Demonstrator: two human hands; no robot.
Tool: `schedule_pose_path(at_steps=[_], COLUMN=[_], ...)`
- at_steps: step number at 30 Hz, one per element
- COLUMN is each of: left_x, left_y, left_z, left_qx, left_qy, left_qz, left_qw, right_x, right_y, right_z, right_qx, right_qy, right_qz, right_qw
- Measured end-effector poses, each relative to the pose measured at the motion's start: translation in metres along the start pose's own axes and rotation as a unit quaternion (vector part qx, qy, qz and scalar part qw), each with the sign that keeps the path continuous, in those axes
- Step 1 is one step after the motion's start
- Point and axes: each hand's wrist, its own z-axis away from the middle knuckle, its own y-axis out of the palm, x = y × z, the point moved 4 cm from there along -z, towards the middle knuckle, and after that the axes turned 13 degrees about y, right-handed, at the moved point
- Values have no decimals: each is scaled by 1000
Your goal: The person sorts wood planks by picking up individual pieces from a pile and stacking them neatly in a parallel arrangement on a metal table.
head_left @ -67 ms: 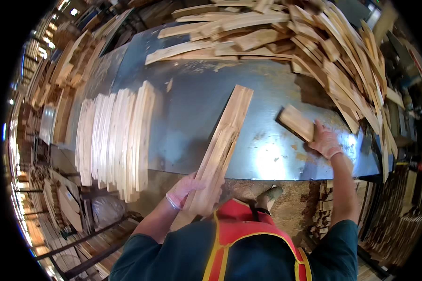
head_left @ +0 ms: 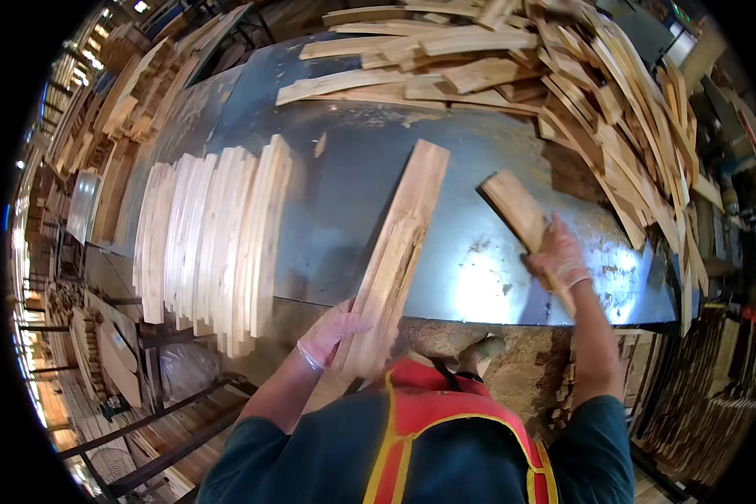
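My left hand (head_left: 338, 333), in a pale glove, is closed round the near end of a long wooden board (head_left: 405, 227). That board slants away over the table, its near end reaching past the edge toward my apron. Over the right half of the table, my gloved right hand (head_left: 560, 254) grips a shorter wooden board (head_left: 515, 206) along its side. This board points to the far left, and part of it is hidden behind the hand and wrist. To the left, a row of pale boards (head_left: 210, 239) stands packed side by side on the table.
A blue-grey metal table (head_left: 336, 197) stretches before me. Loose wooden strips (head_left: 496, 71) lie heaped across its far side and down the right. More stacked timber (head_left: 126, 109) stands at the far left, with sawdust on the floor (head_left: 525, 361) below the near edge.
My right hand has drawn the shorter board a little left and toward me, turning it more lengthwise. The view has shifted slightly; my left hand keeps its hold.
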Motion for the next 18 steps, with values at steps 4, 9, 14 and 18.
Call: schedule_pose_path(at_steps=[4, 9, 14, 18], left_x=[-50, -88, -113, -116], left_y=[-51, -116, -98, -62], left_z=[44, 97, 111, 83], left_qx=[-108, -225, -281, -323], left_qy=[144, 238, 301, 255], left_qz=[-120, -202, -191, -220], left_qw=[976, 923, 891, 885], right_x=[96, 221, 391, 502], right_y=[57, 104, 197, 251], right_z=[32, 59, 95, 111], right_qx=[-36, 187, 315, 411], right_qy=[66, 103, -67, -157], right_qz=[23, -313, -278, -147], right_qw=[997, 925, 905, 886])
